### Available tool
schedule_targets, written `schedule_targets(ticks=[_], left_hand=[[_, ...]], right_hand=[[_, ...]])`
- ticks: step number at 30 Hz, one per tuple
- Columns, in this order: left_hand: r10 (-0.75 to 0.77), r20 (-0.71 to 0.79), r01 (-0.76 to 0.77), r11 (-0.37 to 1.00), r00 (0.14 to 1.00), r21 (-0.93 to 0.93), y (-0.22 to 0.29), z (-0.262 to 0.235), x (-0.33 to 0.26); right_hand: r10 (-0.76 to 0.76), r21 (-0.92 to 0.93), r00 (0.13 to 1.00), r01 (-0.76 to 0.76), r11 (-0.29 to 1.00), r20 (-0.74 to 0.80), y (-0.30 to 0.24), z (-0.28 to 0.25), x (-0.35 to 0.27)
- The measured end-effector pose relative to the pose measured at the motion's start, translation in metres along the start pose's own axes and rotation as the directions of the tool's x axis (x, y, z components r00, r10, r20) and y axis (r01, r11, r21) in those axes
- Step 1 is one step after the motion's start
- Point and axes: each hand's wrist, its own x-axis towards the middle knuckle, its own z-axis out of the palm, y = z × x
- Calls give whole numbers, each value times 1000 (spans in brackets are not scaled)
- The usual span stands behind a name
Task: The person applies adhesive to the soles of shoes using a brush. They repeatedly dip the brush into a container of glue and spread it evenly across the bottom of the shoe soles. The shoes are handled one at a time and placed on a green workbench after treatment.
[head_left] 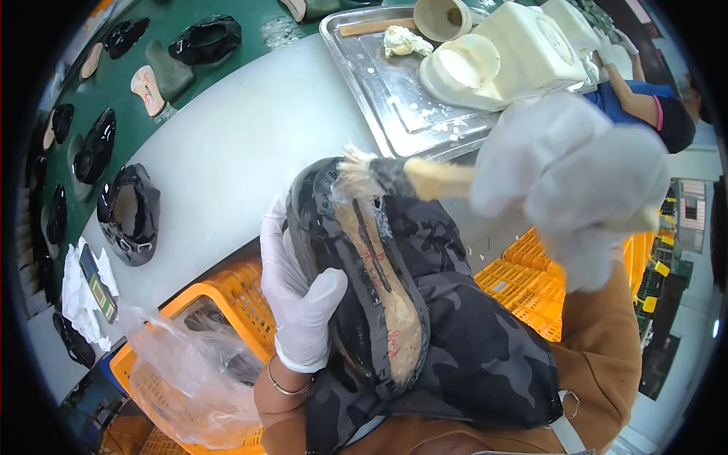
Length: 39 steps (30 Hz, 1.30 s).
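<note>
My left hand, in a white glove, grips a black shoe upper on its last, sole side up, showing a tan insole with a black rim. My right hand, also gloved in white, holds a wooden-handled brush. The brush's whitish bristles touch the toe end of the shoe bottom. The shoe rests over my lap, which is covered by a dark camouflage apron.
A white table carries a metal tray with cream-coloured glue pots and a lump of paste. A black shoe upper lies at the table's left. More black uppers sit on a green belt. Orange crates stand below. Another person's arm is at the upper right.
</note>
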Motion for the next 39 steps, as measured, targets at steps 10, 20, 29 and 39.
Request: schedule_targets(ticks=[10, 20, 29, 39], left_hand=[[-8, 22, 9, 1000, 1000, -8, 3, 1, -3], [8, 33, -8, 1000, 999, 8, -1, -4, -2], [-117, 137, 148, 959, 984, -241, -1, -11, 8], [-61, 574, 503, 561, 817, -657, -5, -45, 41]], right_hand=[[331, -80, 915, -321, 944, 232, -37, 29, 3], [453, -217, 875, -481, 849, -169, -25, 24, 10], [340, -202, 736, -539, 818, -585, -36, -10, 4], [225, -187, 687, -471, 862, -691, -5, -90, -24]])
